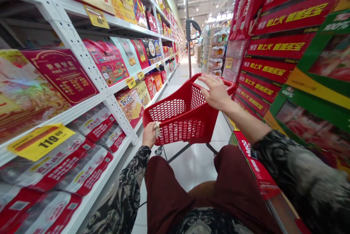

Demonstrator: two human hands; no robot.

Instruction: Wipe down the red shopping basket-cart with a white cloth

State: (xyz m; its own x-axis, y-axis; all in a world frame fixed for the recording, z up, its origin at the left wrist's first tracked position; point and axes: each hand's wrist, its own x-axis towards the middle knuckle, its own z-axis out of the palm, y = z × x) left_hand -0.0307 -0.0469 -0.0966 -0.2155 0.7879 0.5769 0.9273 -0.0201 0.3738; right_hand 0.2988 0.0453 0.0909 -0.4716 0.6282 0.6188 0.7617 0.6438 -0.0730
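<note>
A red plastic shopping cart (188, 126) with a perforated basket stands tilted in front of my knees. My left hand (149, 135) is closed around its near left corner, and a small crumpled whitish piece (156, 129), like cloth or tissue, shows at those fingers. Over the far right part of the basket, my right hand (214, 90) reaches with its fingers stretched out to the left, near the far rim. Something pale shows under these fingers, but I cannot make out what it is. A metal pole with a dark loop-shaped handle (193, 30) rises behind the basket.
White shelving (100, 93) with boxed goods and bottle packs runs along the left. Stacked red drink cartons (276, 48) and green boxes (314, 77) stand close on the right. A low red box (250, 157) lies beside my right knee. The tiled aisle (186, 67) stretches ahead.
</note>
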